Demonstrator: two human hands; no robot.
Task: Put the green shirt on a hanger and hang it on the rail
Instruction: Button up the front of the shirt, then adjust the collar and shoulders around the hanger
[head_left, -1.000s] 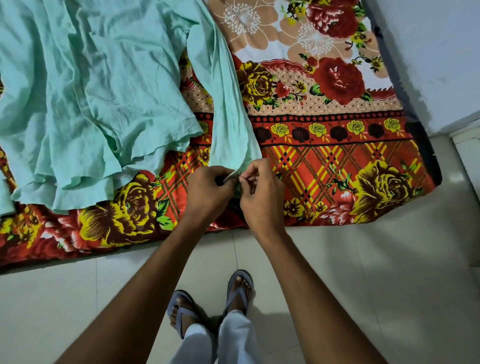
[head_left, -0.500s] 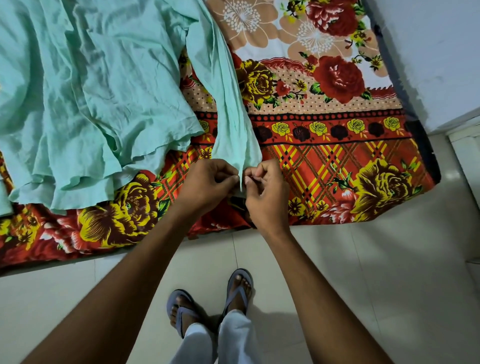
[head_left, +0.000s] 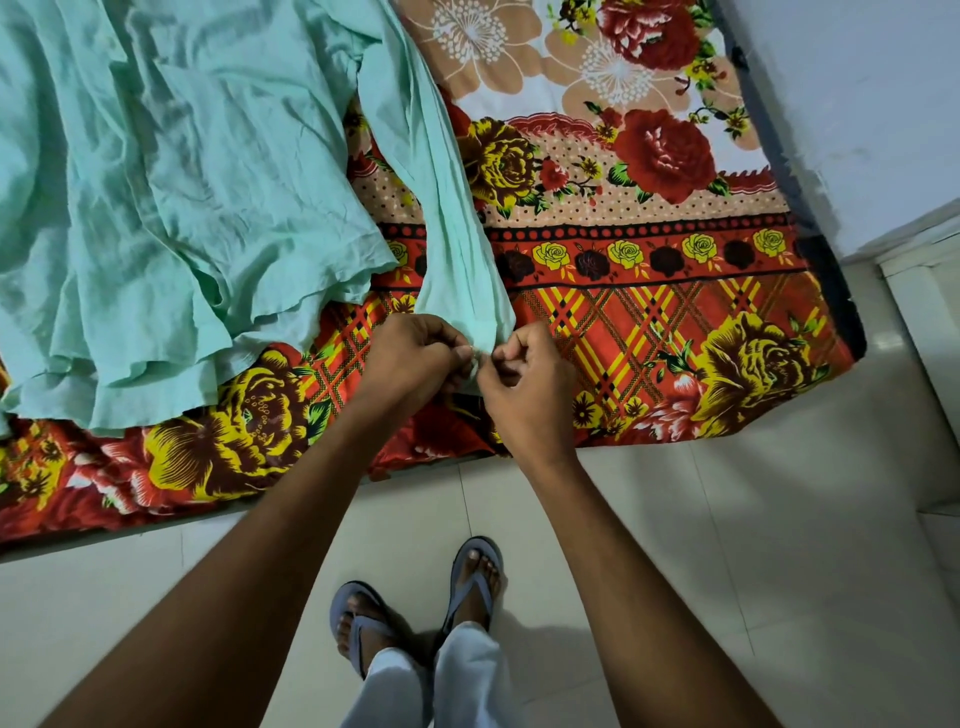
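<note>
Hands (head_left: 480, 364) nudged apart | both pinching crumpled green shirt (head_left: 171, 197) cuff | floral bedsheet (head_left: 649, 291)

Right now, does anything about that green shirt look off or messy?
The green shirt lies rumpled, heavily creased, on the floral bedsheet. Both hands, left hand and right hand, pinch its sleeve end. No hanger in view.

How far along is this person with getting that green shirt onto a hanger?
Early days. Done: the pale green cotton shirt lies spread on the red floral bedspread. In hand: the left hand and right hand both pinch the end of its long sleeve, perhaps at the cuff. Left: no hanger or rail is in view, so hanging is all still ahead.
</note>
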